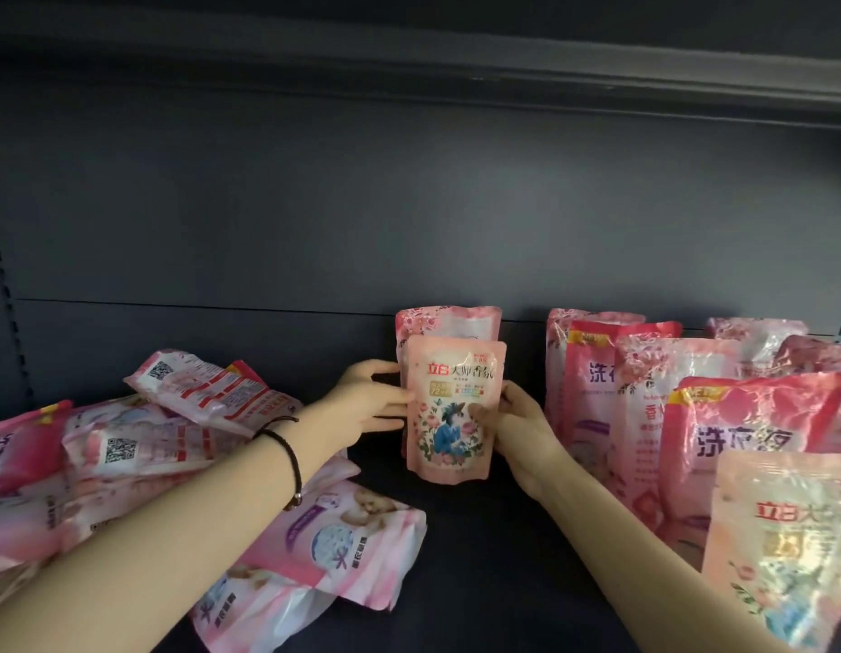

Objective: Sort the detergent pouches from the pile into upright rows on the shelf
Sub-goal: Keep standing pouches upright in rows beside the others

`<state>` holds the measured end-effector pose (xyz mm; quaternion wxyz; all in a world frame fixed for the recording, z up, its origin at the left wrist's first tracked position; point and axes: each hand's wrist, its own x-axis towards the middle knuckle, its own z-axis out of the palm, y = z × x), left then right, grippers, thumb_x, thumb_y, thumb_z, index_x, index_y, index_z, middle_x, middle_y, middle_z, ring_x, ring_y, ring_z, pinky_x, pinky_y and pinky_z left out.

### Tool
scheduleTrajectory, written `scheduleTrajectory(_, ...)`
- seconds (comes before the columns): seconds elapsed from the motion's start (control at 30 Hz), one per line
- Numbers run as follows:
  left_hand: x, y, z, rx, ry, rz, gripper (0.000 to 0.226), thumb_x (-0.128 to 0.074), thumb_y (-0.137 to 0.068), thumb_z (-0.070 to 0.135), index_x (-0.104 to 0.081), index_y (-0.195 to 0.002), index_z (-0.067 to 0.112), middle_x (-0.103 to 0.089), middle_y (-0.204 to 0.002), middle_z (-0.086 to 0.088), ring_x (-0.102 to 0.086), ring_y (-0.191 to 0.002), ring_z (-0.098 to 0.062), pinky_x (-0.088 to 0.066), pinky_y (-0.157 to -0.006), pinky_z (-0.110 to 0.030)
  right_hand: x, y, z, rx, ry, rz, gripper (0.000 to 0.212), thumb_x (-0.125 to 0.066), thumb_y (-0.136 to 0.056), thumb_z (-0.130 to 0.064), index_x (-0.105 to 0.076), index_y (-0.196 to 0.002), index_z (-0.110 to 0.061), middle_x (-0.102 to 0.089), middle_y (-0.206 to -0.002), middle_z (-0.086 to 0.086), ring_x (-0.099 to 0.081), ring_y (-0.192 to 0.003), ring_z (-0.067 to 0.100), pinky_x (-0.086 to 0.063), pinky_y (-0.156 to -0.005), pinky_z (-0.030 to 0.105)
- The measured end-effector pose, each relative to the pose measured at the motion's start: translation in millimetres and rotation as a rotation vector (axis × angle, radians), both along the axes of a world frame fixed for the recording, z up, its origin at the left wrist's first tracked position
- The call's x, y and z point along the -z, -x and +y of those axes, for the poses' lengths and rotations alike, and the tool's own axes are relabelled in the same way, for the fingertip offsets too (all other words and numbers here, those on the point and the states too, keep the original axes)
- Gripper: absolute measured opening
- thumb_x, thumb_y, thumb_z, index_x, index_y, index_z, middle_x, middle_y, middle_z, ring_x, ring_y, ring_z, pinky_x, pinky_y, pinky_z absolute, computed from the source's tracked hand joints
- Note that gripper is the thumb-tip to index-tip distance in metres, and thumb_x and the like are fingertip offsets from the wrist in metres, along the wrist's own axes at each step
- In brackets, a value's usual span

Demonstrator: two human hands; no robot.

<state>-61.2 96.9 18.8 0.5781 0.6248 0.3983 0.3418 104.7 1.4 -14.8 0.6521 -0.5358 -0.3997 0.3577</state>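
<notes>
Pouch (449, 407) upright, long axis vertical, front facing cam, pinched by L hand (369, 400) & R hand (513, 424).

1. On the middle pale-pink pouch (449, 407): red "立白" and dark "大师香氛" across the top, with "72" in a gold band below.
2. On the front-right pale-pink pouch (781, 558): red "立白大", the rest lost in glare.
3. On the deep-pink pouch (748, 431): a yellow "NEW" tag and large "洗衣液".
4. On the rear deep-pink pouch (593, 384): "NEW" and "洗衣", cut off by the pouch in front.
5. On two pile pouches (126, 450): QR codes; the small print is too blurred to read.
</notes>
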Motion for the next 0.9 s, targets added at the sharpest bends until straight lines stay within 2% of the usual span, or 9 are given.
scheduleTrajectory(0.17, 10, 3, -8, -0.017, -0.086, 0.131, 0.03, -0.07, -0.084, 0.002, -0.058, -0.11, 0.01, -0.07, -0.092, -0.011, -0.07, -0.077, -0.018, -0.057, -0.065, -0.03, 12, 0, 4, -0.017, 0.07, 0.031, 0.023, -0.055, -0.091, 0.003, -0.058, -0.105, -0.016, -0.068, -0.112, 0.009, -0.066, -0.103, 0.027, -0.052, -0.093, 0.05)
scheduleTrajectory(0.27, 8, 5, -12, 0.005, -0.172, 0.203, 0.027, -0.07, -0.084, 0.005, -0.058, -0.108, 0.008, -0.069, -0.089, -0.008, -0.068, -0.077, -0.016, -0.057, -0.069, -0.03, 7, 0, 0, 0.032, 0.067, -0.015, 0.028, -0.058, -0.089, 0.004, -0.053, -0.11, -0.013, -0.065, -0.114, 0.011, -0.064, -0.101, 0.025, -0.055, -0.085, 0.042)
scheduleTrajectory(0.33, 3, 10, -13, 0.012, -0.305, 0.321, 0.028, -0.072, -0.084, 0.012, -0.058, -0.108, 0.013, -0.069, -0.093, -0.005, -0.067, -0.081, -0.014, -0.055, -0.068, -0.027, -2, 0, -4, 0.184, 0.015, -0.13, 0.041, -0.062, -0.086, 0.001, -0.047, -0.121, -0.013, -0.059, -0.118, 0.009, -0.061, -0.099, 0.019, -0.053, -0.077, 0.033)
scheduleTrajectory(0.37, -2, 16, -13, 0.01, -0.396, 0.393, 0.028, -0.073, -0.083, 0.016, -0.057, -0.107, 0.018, -0.068, -0.095, -0.001, -0.065, -0.084, -0.012, -0.053, -0.068, -0.024, -8, 0, -7, 0.276, -0.038, -0.228, 0.045, -0.065, -0.085, -0.002, -0.045, -0.124, -0.014, -0.056, -0.12, 0.007, -0.058, -0.102, 0.018, -0.05, -0.08, 0.031)
scheduleTrajectory(0.47, -23, 46, -16, 0.039, -0.625, 0.574, 0.023, -0.075, -0.081, 0.025, -0.059, -0.099, 0.028, -0.068, -0.098, 0.005, -0.063, -0.085, -0.005, -0.051, -0.073, -0.02, -31, 4, -17, 0.439, -0.229, -0.614, 0.04, -0.068, -0.083, -0.009, -0.049, -0.116, -0.019, -0.049, -0.117, -0.003, -0.049, -0.103, 0.01, -0.04, -0.081, 0.018)
scheduleTrajectory(0.57, -44, 81, -20, 0.142, -0.737, 0.798, 0.014, -0.074, -0.081, 0.027, -0.064, -0.091, 0.031, -0.07, -0.093, 0.009, -0.066, -0.088, -0.007, -0.053, -0.086, -0.03, -52, 14, -24, 0.285, -0.326, -0.881, 0.024, -0.064, -0.082, -0.005, -0.056, -0.096, -0.022, -0.055, -0.103, -0.005, -0.053, -0.091, 0.009, -0.038, -0.071, 0.011)
scheduleTrajectory(0.67, -51, 110, -25, 0.208, -0.758, 1.051, 0.014, -0.072, -0.082, 0.038, -0.064, -0.094, 0.033, -0.067, -0.092, 0.015, -0.064, -0.088, -0.006, -0.052, -0.086, -0.031, -66, 36, -22, -0.007, -0.226, -1.111, 0.009, -0.062, -0.085, -0.008, -0.064, -0.088, -0.017, -0.065, -0.091, -0.005, -0.06, -0.084, 0.01, -0.047, -0.072, 0.018)
scheduleTrajectory(0.77, -47, 133, -20, 0.209, -0.777, 1.233, 0.023, -0.069, -0.083, 0.045, -0.063, -0.102, 0.033, -0.064, -0.097, 0.015, -0.061, -0.092, -0.007, -0.051, -0.084, -0.03, -68, 62, -14, -0.196, -0.118, -1.285, 0.008, -0.062, -0.087, -0.015, -0.067, -0.092, -0.017, -0.068, -0.091, -0.006, -0.064, -0.085, 0.01, -0.054, -0.075, 0.026)
scheduleTrajectory(0.9, -41, 159, -8, 0.195, -0.783, 1.245, 0.027, -0.068, -0.081, 0.051, -0.061, -0.102, 0.037, -0.061, -0.104, 0.014, -0.058, -0.098, -0.008, -0.05, -0.085, -0.032, -64, 87, 1, -0.335, -0.024, -1.382, 0.017, -0.064, -0.087, -0.018, -0.067, -0.103, -0.018, -0.068, -0.098, -0.003, -0.064, -0.087, 0.012, -0.055, -0.079, 0.034)
